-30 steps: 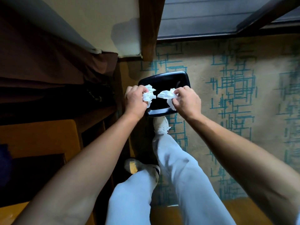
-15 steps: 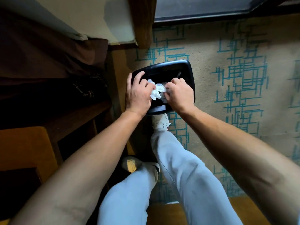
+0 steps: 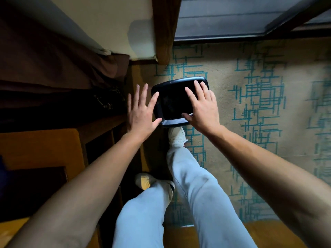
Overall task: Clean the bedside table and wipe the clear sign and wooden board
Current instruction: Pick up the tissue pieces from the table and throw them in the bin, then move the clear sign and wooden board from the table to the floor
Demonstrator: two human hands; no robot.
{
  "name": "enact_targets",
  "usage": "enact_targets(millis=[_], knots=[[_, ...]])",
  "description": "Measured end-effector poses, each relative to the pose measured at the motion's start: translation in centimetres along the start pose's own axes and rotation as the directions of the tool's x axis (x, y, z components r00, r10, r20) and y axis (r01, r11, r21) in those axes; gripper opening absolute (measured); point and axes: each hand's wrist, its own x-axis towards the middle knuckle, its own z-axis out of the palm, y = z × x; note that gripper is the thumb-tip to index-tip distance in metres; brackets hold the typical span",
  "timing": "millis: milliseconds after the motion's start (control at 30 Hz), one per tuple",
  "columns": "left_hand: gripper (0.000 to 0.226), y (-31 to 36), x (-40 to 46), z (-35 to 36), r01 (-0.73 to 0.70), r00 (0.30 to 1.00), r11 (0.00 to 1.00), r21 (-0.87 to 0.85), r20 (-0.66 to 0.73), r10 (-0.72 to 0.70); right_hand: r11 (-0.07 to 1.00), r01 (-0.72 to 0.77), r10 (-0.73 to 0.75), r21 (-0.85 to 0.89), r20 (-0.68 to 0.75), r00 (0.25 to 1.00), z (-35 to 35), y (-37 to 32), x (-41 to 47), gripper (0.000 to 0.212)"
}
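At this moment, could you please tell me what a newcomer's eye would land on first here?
Two bare hands spread open, fingers splayed, above a glossy black plastic waste bin on the beige carpet with teal line pattern: the left hand beside its left rim, the right hand over its right side. Below stretch pale blue trouser legs.

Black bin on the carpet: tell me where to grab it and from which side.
Grip the bin by its thick rolled rim, one of the hands on each long side, coming from above. The mouth faces up and open, and the left hand and right hand already hover spread at those edges.
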Motion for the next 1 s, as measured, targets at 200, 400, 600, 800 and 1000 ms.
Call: enact_targets(millis=[200,400,600,800,1000], knots=[[0.074,-3.3,-5.9,-7.9,0.088,0.963,0.971,-0.223,-0.231,-0.140,0.992,0.119,-0.113,0.046,-0.120,0.986,-7.0,-5.5,-1.0,0.084],[0.023,-7.6,-17.2,-14.3,0.137,0.859,0.844,-0.518,-0.362,-0.362,0.926,0.344,-0.284,0.153,-0.318,0.905,-14.1,-14.4,-4.1,0.041],[0.018,-12.3,-29.8,-16.3,0.366,0.667,0.784,-0.501,-0.446,-0.597,0.753,0.643,-0.591,0.142,-0.285,0.755,-15.8,-24.3,-7.2,0.042],[0.022,-15.5,-41.9,-13.9,0.623,0.474,0.596,-0.506,-0.362,-0.803,0.597,0.801,-0.801,0.040,-0.035,0.598,-13.5,-34.7,-8.8,0.067],[0.045,-17.5,-52.1,-10.7,0.802,0.285,0.363,-0.474,-0.230,-0.930,0.469,0.882,-0.876,-0.043,0.104,0.471,-10.6,-42.6,-10.0,0.071]])
